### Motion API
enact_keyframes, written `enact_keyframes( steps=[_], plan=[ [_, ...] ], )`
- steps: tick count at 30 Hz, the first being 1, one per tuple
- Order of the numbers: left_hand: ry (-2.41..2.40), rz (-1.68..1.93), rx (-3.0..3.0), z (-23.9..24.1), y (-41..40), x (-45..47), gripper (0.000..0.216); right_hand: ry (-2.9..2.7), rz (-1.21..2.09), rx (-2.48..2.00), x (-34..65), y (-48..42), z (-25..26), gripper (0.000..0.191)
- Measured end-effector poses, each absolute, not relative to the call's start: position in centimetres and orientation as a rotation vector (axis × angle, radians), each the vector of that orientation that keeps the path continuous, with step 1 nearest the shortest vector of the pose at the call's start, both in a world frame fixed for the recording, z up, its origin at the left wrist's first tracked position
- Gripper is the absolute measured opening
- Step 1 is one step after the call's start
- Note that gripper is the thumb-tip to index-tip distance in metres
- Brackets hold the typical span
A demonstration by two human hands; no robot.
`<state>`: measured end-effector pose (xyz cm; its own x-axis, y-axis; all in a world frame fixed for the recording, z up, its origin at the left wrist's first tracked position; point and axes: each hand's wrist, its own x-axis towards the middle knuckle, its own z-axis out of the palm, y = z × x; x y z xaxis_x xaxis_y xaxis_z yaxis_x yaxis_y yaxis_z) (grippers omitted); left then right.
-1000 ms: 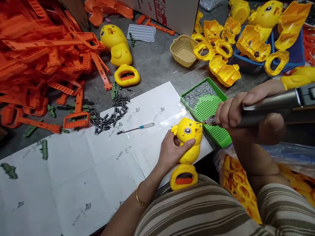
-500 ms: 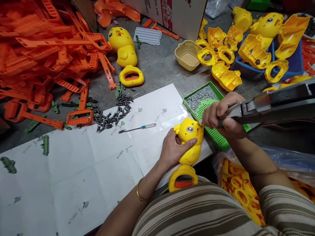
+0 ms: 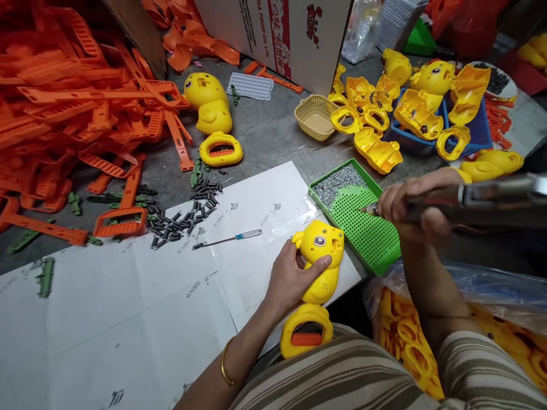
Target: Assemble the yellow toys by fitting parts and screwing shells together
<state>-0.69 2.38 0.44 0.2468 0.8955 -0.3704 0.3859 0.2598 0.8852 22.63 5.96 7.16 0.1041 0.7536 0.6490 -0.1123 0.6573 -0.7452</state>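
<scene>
My left hand (image 3: 287, 279) is wrapped round a yellow duck-shaped toy (image 3: 321, 285), its thumb across the front and the eye facing up. Below its body, against my striped clothing, is a yellow ring handle with an orange piece (image 3: 305, 339) inside. In my right hand (image 3: 412, 202) is a dark power screwdriver (image 3: 496, 199), blurred by motion. Its pointed bit hangs over a green perforated tray (image 3: 363, 228), apart from the toy; I cannot tell whether it touches the tray. Small metal screws (image 3: 339, 187) lie heaped at the tray's far left end.
Black springs (image 3: 183, 222) and a thin screwdriver (image 3: 228, 239) lie on the white sheet (image 3: 149, 307). Orange parts (image 3: 85, 108) pile up at left. A beige basket (image 3: 316, 118), yellow shells (image 3: 376, 149) and blue bins (image 3: 410, 141) stand beyond. A bag of yellow parts (image 3: 412, 336) sits at right.
My right hand has drawn the power screwdriver away from the toy's head, rightward, to over the tray. A screw head now shows at the toy's upper right. The camera view has shifted slightly.
</scene>
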Motion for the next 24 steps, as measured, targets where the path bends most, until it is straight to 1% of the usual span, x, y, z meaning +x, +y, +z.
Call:
enact_keyframes(
  steps=[1, 3, 7, 13, 18, 22, 24],
  plan=[
    [1.347, 0.537, 1.336, 0.3, 2.4, -0.7, 0.056, -1.258, 0.644, -0.665, 23.2, 6.7, 6.4, 0.019],
    [1.359, 0.515, 1.348, 0.3, 2.4, -0.7, 0.057, -1.161, 0.562, -0.773, 24.2, 8.3, 5.0, 0.024],
    [1.414, 0.447, 1.374, 0.4, 2.5, -0.7, 0.059, -1.104, 0.499, -0.887, 25.3, 10.4, 3.5, 0.033],
    [1.431, 0.399, 1.374, 0.9, 2.6, -0.7, 0.063, -1.103, 0.519, -0.871, 25.5, 11.7, 3.1, 0.03],
    [1.402, 0.407, 1.368, 0.6, 2.4, -0.8, 0.063, -1.107, 0.501, -0.906, 25.7, 12.0, 2.6, 0.034],
    [1.405, 0.401, 1.352, 0.2, 2.4, -0.8, 0.066, -1.083, 0.493, -0.858, 25.6, 11.8, 2.5, 0.032],
    [1.417, 0.396, 1.357, 0.2, 2.4, -0.8, 0.066, -1.078, 0.503, -0.867, 25.5, 11.7, 2.6, 0.034]
  ],
)
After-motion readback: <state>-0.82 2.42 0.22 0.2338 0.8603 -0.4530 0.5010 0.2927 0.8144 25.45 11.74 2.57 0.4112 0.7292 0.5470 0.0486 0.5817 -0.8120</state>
